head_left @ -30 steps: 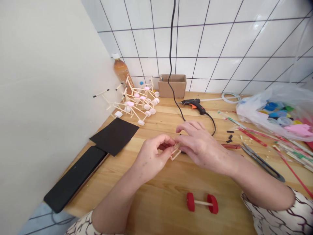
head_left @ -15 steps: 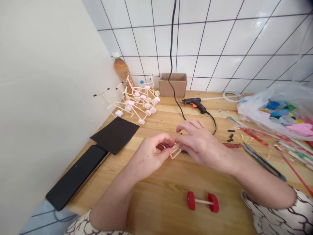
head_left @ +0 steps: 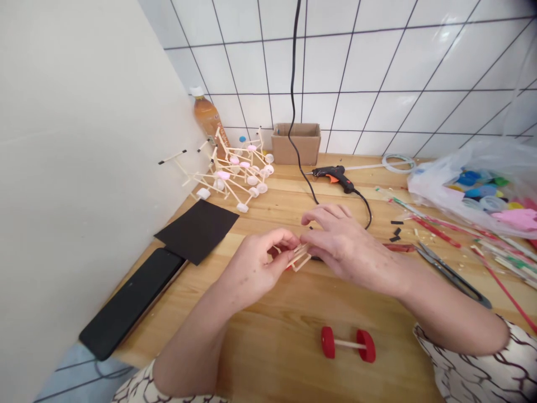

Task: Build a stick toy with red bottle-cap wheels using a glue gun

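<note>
Both hands meet over the middle of the wooden table point(head_left: 268, 336). My left hand point(head_left: 255, 268) pinches a small frame of pale wooden sticks point(head_left: 300, 258) between thumb and fingers; a bit of red shows under its fingers. My right hand point(head_left: 342, 246) closes its thumb and forefinger on the same stick frame from the right, its other fingers stretched out. A stick axle with two red wheels point(head_left: 347, 345) lies on the table nearer to me, apart from both hands.
A black glue gun point(head_left: 333, 176) with its cord lies behind the hands. Scissors point(head_left: 447, 274), coloured straws and a plastic bag of caps point(head_left: 478, 190) sit at the right. A stick-and-cap model point(head_left: 232, 170), bottle point(head_left: 207, 120), cardboard box point(head_left: 296, 145), black sheet point(head_left: 197, 229) and phone point(head_left: 128, 305) are at the left.
The hands stay together on the stick frame; the fingers shift slightly and the frame tilts a little. The view drifts slightly.
</note>
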`<state>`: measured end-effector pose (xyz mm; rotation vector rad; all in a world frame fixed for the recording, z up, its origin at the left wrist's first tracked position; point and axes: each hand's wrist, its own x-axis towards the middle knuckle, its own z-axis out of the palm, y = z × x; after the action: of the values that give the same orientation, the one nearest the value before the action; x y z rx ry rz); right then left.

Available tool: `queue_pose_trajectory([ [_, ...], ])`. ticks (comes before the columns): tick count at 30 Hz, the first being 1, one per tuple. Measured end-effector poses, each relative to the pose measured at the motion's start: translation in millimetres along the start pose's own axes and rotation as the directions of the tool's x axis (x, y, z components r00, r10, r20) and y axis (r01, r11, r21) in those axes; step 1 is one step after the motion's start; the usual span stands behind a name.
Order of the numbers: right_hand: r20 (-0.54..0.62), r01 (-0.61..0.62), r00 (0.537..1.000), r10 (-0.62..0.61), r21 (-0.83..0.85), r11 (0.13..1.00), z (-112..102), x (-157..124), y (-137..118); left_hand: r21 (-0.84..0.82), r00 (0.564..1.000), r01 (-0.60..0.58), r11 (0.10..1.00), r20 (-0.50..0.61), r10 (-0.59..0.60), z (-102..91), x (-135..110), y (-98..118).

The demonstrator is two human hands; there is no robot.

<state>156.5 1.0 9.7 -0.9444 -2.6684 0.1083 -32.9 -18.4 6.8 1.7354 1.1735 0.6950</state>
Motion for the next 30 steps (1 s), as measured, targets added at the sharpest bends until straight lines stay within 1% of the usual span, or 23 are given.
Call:
queue_pose_trajectory([
  [7,-0.026,0.005,1.0,-0.005,-0.01,1.0,1,0,0,0.039,0.999,-0.038,0.999,-0.015,0.039,-0.7,0,1],
  [14,-0.045,-0.014,0.999,0.018,0.097,0.995,-1,-2,1,0.043,0.998,0.0,0.999,-0.056,0.002,1.0,1,-1],
  [16,-0.097,-0.005,0.995,0.021,0.158,0.987,-3,-3,2,0.049,0.998,-0.011,0.999,-0.061,0.014,0.8,0,-2],
  [18,-0.196,-0.014,0.979,0.058,0.22,0.975,-7,-6,4,0.049,0.998,-0.018,0.999,-0.058,0.02,0.6,0,-2],
  [20,-0.307,-0.044,0.943,0.131,0.274,0.961,-11,-9,3,0.044,0.999,-0.008,0.999,-0.049,0.01,0.6,0,-2],
  [22,-0.368,-0.088,0.904,0.217,0.338,0.937,-12,-13,-2,0.036,0.999,0.007,0.999,-0.048,-0.005,0.9,1,-2],
  [25,-0.344,-0.142,0.883,0.319,0.452,0.881,-7,-21,-13,0.028,0.998,0.008,1.0,-0.061,-0.007,1.4,1,-2],
  [28,-0.297,-0.161,0.886,0.357,0.526,0.835,6,-28,-24,0.037,0.997,-0.014,0.999,-0.071,0.017,1.5,0,-3],
  [30,-0.256,-0.191,0.891,0.375,0.538,0.821,14,-31,-29,0.04,0.997,-0.026,0.999,-0.072,0.029,1.1,0,-3],
])
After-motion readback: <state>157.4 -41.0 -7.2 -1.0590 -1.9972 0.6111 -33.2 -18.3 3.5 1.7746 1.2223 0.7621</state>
